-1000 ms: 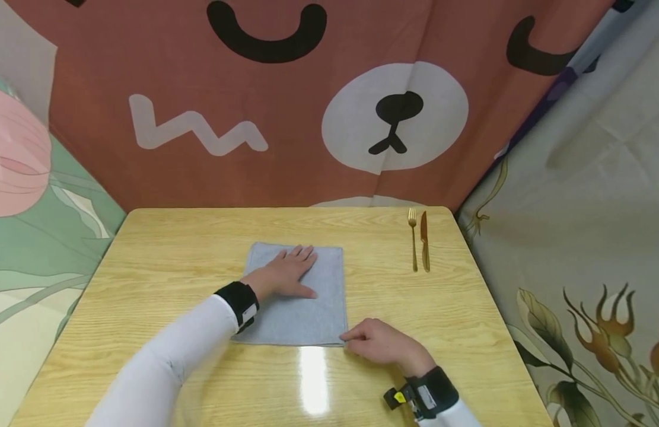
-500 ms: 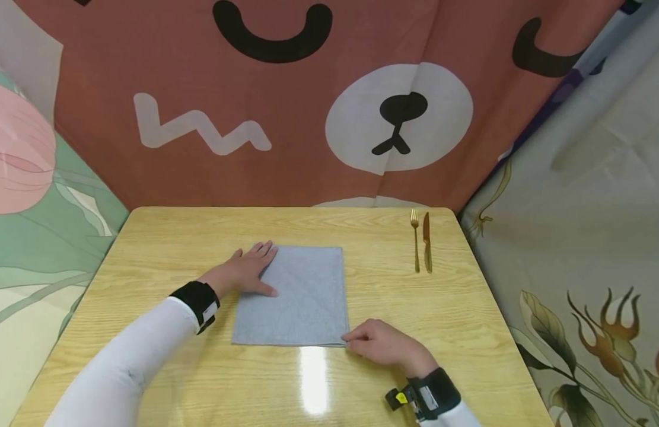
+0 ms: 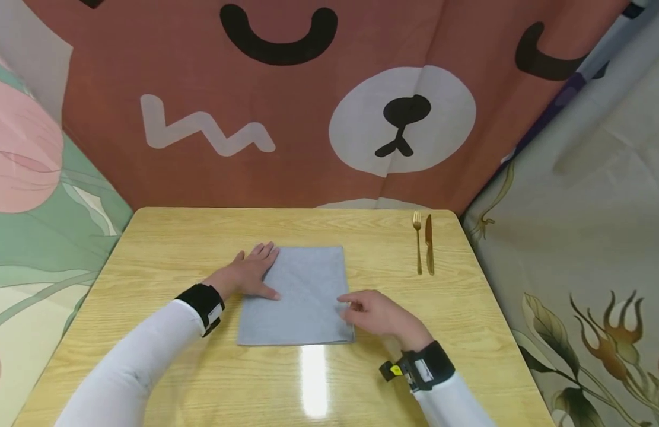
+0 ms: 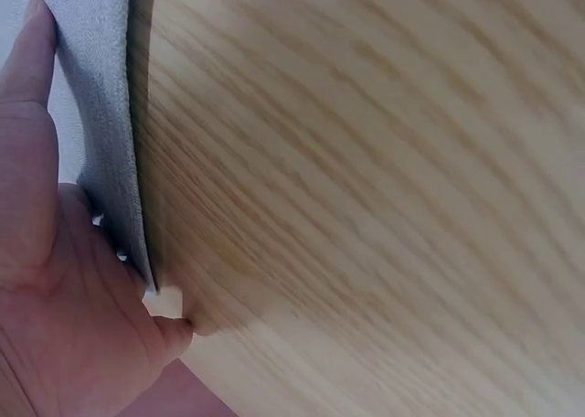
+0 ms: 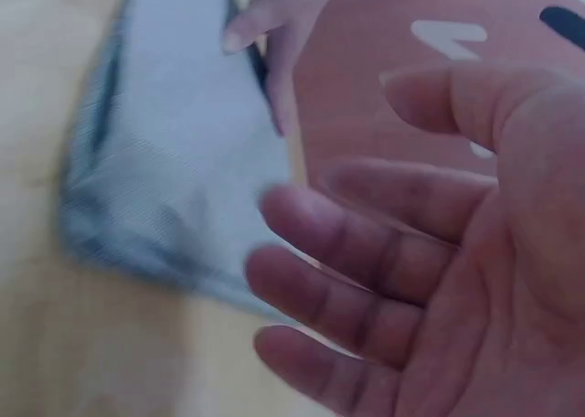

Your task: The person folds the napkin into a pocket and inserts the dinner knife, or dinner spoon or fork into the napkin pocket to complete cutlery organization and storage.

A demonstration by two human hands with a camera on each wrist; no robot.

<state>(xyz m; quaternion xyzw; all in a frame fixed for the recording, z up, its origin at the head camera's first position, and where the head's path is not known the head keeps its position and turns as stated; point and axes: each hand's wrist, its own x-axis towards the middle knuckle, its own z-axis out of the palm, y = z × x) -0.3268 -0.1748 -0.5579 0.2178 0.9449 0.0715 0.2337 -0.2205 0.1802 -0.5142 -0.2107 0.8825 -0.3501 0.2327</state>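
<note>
A grey-blue cloth napkin, folded to a near-square, lies flat in the middle of the table. My left hand rests with spread fingers on its left edge, the thumb pointing across the cloth. In the left wrist view, the napkin's edge rises slightly off the wood beside the fingers. My right hand hovers by the right edge, its fingertips overlapping the cloth in the head view. Seen from the right wrist, those fingers are loosely bent with nothing between them, and the near corner of the napkin shows layered folds.
A gold fork and a gold knife lie side by side at the back right of the wooden table. Behind the table hangs a reddish-brown curtain with a bear print; patterned cloths hang at both sides.
My left hand has slid left from the napkin's middle to its left edge. My right hand has let go of the near right corner and moved up along the right edge.
</note>
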